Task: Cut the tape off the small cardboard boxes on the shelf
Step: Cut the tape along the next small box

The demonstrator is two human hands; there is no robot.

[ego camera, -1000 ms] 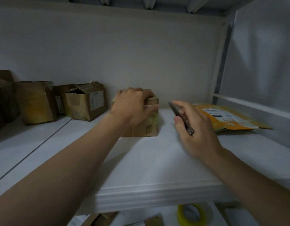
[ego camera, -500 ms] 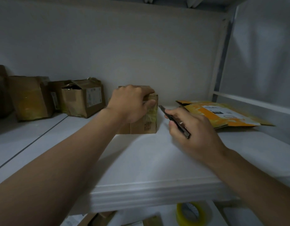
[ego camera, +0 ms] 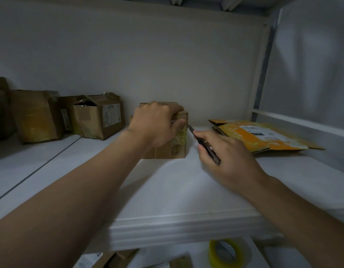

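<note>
The small cardboard box (ego camera: 177,149) stands upright near the middle of the white shelf (ego camera: 167,190), a little way in front of the back wall; glossy yellowish tape (ego camera: 181,133) runs down its right front corner. The left hand (ego camera: 155,124) lies over the top of the box, fingers curled round its far upper edge and thumb pressed on the near face, clamping it; the right hand (ego camera: 225,151) is just to the right of the box, fingers closed round a slim dark knife (ego camera: 212,156); the blade points up and left, its tip at the taped corner, though whether it touches cannot be told. To the left, well apart, more brown boxes (ego camera: 101,117) sit in a row against the wall, one with a torn top; to the right, flattened orange and yellow cardboard (ego camera: 264,136) lies on the shelf by the side post; on the lower shelf a roll of yellowish tape (ego camera: 225,252) shows.
</note>
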